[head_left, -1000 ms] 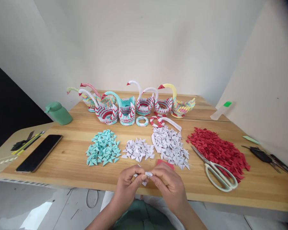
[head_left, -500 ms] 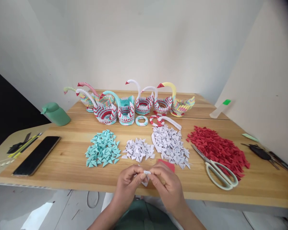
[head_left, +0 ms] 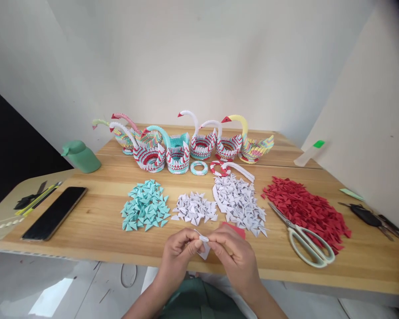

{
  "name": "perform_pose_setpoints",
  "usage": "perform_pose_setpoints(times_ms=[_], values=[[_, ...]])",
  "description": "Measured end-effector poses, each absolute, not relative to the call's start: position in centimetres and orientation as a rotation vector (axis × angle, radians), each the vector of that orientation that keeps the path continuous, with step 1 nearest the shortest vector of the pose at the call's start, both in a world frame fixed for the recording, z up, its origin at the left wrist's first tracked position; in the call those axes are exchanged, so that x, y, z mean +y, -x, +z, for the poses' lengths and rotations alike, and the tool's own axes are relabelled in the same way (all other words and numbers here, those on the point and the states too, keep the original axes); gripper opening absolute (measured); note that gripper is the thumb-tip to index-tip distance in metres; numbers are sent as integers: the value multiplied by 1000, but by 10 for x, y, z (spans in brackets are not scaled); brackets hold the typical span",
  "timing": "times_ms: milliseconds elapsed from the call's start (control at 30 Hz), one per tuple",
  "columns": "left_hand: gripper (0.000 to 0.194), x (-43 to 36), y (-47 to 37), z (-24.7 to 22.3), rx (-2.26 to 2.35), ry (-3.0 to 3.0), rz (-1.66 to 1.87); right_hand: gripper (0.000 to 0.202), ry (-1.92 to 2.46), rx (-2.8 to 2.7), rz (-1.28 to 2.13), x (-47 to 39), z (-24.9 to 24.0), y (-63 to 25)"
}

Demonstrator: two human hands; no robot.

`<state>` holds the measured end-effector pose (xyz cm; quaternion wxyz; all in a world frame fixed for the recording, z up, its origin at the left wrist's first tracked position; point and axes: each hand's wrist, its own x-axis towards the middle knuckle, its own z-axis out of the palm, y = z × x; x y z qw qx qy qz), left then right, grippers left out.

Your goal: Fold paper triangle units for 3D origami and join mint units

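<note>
White paper [head_left: 204, 239], folded small, sits between your left hand [head_left: 177, 252] and your right hand [head_left: 236, 254], both pinching its ends, its long side running across from one to the other.

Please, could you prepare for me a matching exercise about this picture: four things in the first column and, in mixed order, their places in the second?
Things:
1. folded white paper
2. scissors
3. phone
4. teal paper pile

Places:
A. beside the red paper pile
B. just left of the smaller white pile
C. between the left hand and right hand
D. near the table's left end

Pairs: 1-C, 2-A, 3-D, 4-B
</note>
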<state>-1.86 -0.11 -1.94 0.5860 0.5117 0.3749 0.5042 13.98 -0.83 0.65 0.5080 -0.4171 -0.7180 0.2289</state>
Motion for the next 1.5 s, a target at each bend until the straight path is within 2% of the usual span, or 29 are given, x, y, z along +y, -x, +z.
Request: perform_pose_setpoints(times_ms=[533,767,967,1167,1367,1500], values=[[22,-1,18,-18,814,-1164,1188,14,1058,-1737,590,-11,7,-136],[25,-1,18,-16,845,-1126,1150,17,1148,-1577,680,-14,4,-129],[34,3,25,-8,763,-833,933,16,1245,-1546,933,-7,-1,-142],[29,4,32,-4,512,-548,666,32,1155,-1835,790,-6,6,-154],[25,3,29,-10,473,-487,660,15,949,-1953,659,-3,18,-147],[31,2,28,-8,719,-751,835,11,1032,-1903,692,-4,19,-144]])
